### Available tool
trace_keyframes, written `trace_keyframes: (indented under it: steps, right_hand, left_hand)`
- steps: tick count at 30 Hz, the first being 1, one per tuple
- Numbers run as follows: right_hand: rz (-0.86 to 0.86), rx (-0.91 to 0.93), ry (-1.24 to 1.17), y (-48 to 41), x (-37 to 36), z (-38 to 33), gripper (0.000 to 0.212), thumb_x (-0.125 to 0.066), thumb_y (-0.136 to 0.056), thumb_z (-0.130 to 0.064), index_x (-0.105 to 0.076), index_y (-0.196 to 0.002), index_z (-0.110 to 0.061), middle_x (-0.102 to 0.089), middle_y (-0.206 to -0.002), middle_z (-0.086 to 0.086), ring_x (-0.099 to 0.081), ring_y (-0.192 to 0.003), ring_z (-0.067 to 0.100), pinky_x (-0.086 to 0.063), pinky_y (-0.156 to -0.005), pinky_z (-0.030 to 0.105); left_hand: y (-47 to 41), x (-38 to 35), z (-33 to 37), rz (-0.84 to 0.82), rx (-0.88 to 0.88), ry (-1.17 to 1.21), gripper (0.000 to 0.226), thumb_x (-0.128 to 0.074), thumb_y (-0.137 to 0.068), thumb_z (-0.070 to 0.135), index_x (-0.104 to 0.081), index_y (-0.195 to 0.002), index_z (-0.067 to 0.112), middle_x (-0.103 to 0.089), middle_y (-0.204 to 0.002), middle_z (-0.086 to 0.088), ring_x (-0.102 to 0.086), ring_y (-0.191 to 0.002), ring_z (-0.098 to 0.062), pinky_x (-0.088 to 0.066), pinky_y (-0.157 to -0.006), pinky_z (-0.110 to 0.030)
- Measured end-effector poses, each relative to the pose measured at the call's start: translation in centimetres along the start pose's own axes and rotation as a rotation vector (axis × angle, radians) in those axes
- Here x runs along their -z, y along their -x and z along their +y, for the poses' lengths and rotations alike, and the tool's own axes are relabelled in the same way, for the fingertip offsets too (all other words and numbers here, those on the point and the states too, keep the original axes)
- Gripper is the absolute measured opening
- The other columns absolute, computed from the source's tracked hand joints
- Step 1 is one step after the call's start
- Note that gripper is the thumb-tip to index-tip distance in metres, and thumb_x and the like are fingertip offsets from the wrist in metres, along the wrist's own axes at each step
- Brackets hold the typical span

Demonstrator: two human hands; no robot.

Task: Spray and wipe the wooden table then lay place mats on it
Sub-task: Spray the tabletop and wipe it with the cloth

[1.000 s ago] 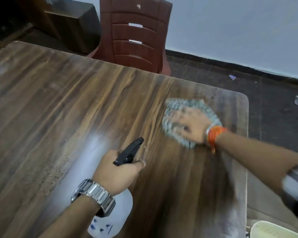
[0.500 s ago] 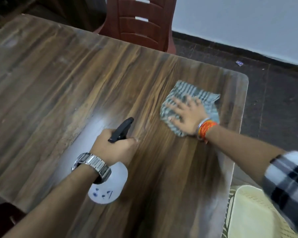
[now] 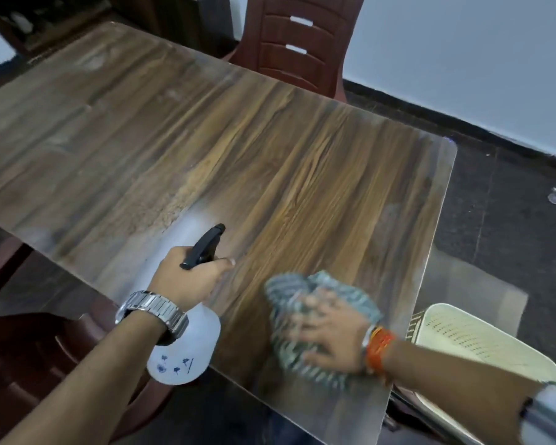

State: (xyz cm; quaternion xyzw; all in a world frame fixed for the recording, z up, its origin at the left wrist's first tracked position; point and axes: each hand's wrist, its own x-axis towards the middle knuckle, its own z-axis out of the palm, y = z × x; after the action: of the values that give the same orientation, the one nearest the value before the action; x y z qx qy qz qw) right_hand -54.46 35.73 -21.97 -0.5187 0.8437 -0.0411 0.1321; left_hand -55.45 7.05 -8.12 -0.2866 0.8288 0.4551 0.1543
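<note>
Cloth (image 3: 318, 303) dragged nearer under right hand (image 3: 333, 335).

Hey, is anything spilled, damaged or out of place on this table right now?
Nothing looks spilled or damaged. The wooden table shows only a pale misted patch ahead of the spray bottle, as expected while spraying. The cloth is bunched and blurred.

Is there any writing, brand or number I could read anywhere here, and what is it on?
No readable words or numbers anywhere.
Spray bottle in the left hand: small blue marks and a short stroke, which look like doodles, not letters.
Wristwatch: no brand visible.
Cloth under the right hand: stripes only, blurred.
</note>
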Motion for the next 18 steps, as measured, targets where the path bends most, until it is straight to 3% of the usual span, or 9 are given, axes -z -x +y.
trace_keyframes:
  steps: [2, 4, 5, 7, 9, 12, 14, 16, 18]
  right_hand:
    - [0.031, -0.39, 0.02, 2.8, 1.5, 6.7, 0.05, -0.022, -0.091, -0.065, -0.032, -0.138, -0.052, -0.046, -0.145, -0.005, -0.042, -0.13, 0.037, -0.029, -0.103, 0.051]
    - [0.03, -0.821, -0.077, 5.1, 3.4, 11.2, 0.06, -0.008, -0.085, -0.073, -0.007, -0.143, -0.057, -0.017, -0.159, -0.01, -0.029, -0.138, 0.04, -0.02, -0.112, 0.052]
    - [0.028, -0.941, -0.11, 5.4, 3.7, 11.8, 0.064, -0.004, -0.082, -0.074, -0.002, -0.143, -0.057, -0.006, -0.16, -0.013, -0.022, -0.141, 0.041, -0.013, -0.115, 0.052]
    - [0.052, -0.998, -0.076, 4.6, 3.1, 8.9, 0.068, -0.004, -0.08, -0.072, -0.005, -0.146, -0.053, -0.004, -0.159, -0.013, -0.02, -0.14, 0.044, -0.009, -0.114, 0.054]
    - [0.027, -0.884, -0.037, 3.6, 1.9, 2.7, 0.063, -0.012, -0.086, -0.068, -0.007, -0.146, -0.05, -0.009, -0.158, -0.011, -0.027, -0.136, 0.046, -0.01, -0.113, 0.056]
    - [0.063, -0.549, -0.003, 3.8, -0.6, -6.1, 0.062, -0.03, -0.091, -0.061, -0.012, -0.148, -0.047, -0.024, -0.154, -0.007, -0.038, -0.131, 0.047, -0.005, -0.11, 0.055]
    - [-0.005, -0.365, 0.01, 3.9, -2.1, -10.7, 0.067, -0.039, -0.085, -0.062, -0.022, -0.148, -0.044, -0.036, -0.151, -0.008, -0.037, -0.132, 0.038, -0.01, -0.107, 0.054]
    - [-0.112, -0.179, 0.054, 3.3, -3.9, -12.6, 0.067, -0.041, -0.084, -0.064, -0.024, -0.146, -0.047, -0.033, -0.152, -0.013, -0.033, -0.138, 0.03, -0.013, -0.108, 0.055]
    - [-0.187, -0.013, 0.094, 2.1, -4.1, -11.9, 0.063, -0.043, -0.086, -0.067, -0.023, -0.144, -0.052, -0.024, -0.154, -0.016, -0.03, -0.138, 0.023, -0.022, -0.113, 0.054]
  left_hand:
    - [1.6, 0.6, -1.3, 0.031, -0.003, -0.013, 0.049, -0.079, -0.072, 0.043, -0.073, -0.087, -0.003, -0.075, -0.081, -0.024, -0.063, -0.055, -0.028, -0.059, -0.074, -0.055]
    - [3.3, 0.8, -2.2, 0.041, -0.004, 0.029, 0.054, -0.077, -0.065, 0.047, -0.073, -0.085, -0.003, -0.074, -0.082, -0.025, -0.06, -0.054, -0.027, -0.059, -0.072, -0.054]
    - [3.9, 0.7, -2.6, 0.036, -0.011, 0.039, 0.059, -0.074, -0.061, 0.05, -0.072, -0.084, -0.004, -0.074, -0.083, -0.026, -0.059, -0.054, -0.027, -0.058, -0.07, -0.052]
    - [5.0, 0.3, -3.5, 0.037, -0.027, 0.047, 0.069, -0.071, -0.053, 0.056, -0.071, -0.084, -0.005, -0.073, -0.084, -0.026, -0.056, -0.054, -0.025, -0.054, -0.064, -0.045]
    - [5.7, -0.5, -4.4, 0.019, -0.014, 0.1, 0.079, -0.07, -0.048, 0.062, -0.066, -0.083, -0.009, -0.071, -0.081, -0.028, -0.054, -0.054, -0.023, -0.048, -0.061, -0.039]
    - [7.4, -1.8, -4.6, -0.026, 0.002, 0.091, 0.061, -0.067, -0.049, 0.06, -0.061, -0.07, 0.003, -0.059, -0.062, -0.016, -0.052, -0.051, -0.021, -0.043, -0.059, -0.035]
    - [8.5, -2.6, -4.3, -0.026, -0.008, 0.096, 0.059, -0.066, -0.05, 0.06, -0.063, -0.069, 0.005, -0.056, -0.06, -0.012, -0.052, -0.05, -0.022, -0.043, -0.057, -0.035]
    - [9.6, -2.8, -3.9, -0.023, 0.011, 0.136, 0.063, -0.07, -0.054, 0.057, -0.065, -0.073, -0.003, -0.061, -0.065, -0.017, -0.051, -0.051, -0.022, -0.043, -0.057, -0.036]
    - [10.3, -2.7, -3.6, 0.024, 0.036, 0.2, 0.058, -0.079, -0.07, 0.044, -0.063, -0.079, -0.011, -0.066, -0.074, -0.031, -0.051, -0.051, -0.023, -0.045, -0.058, -0.036]
